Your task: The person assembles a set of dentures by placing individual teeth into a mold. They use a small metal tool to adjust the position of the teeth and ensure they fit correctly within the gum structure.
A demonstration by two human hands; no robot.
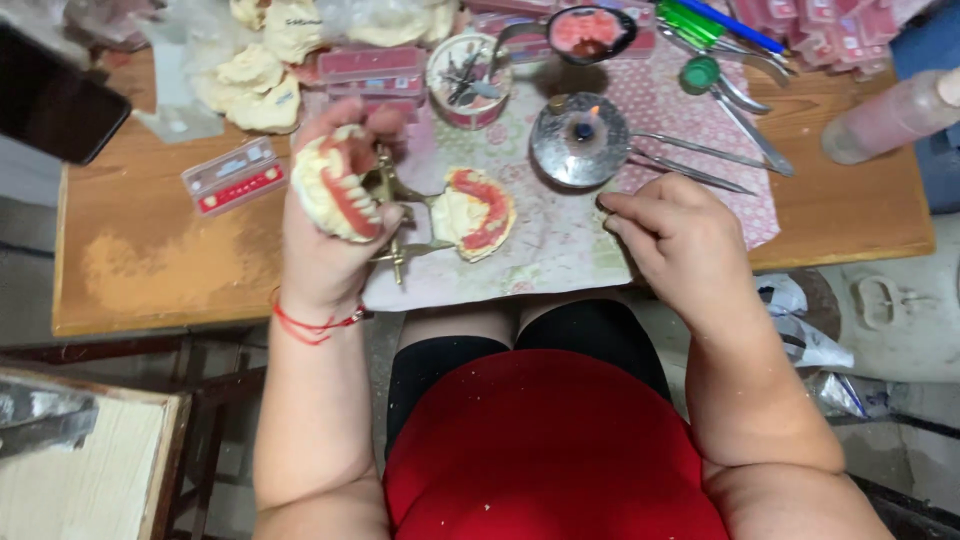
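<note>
My left hand [335, 215] grips the denture cast [335, 188] over the table edge [200, 322]; my right hand [670, 225] pinches closed above bare cloth [560, 245].

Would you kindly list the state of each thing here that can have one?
Left hand: closed around a denture model, held above the table.
Denture model: teeth side facing right.
Brass hinge frame: swung open, both halves apart.
Second denture model: lying on the cloth, pink wax up.
Right hand: fingers pinched together; what they hold cannot be seen.
Burner: lit, small flame.
Phone: screen dark.
</note>
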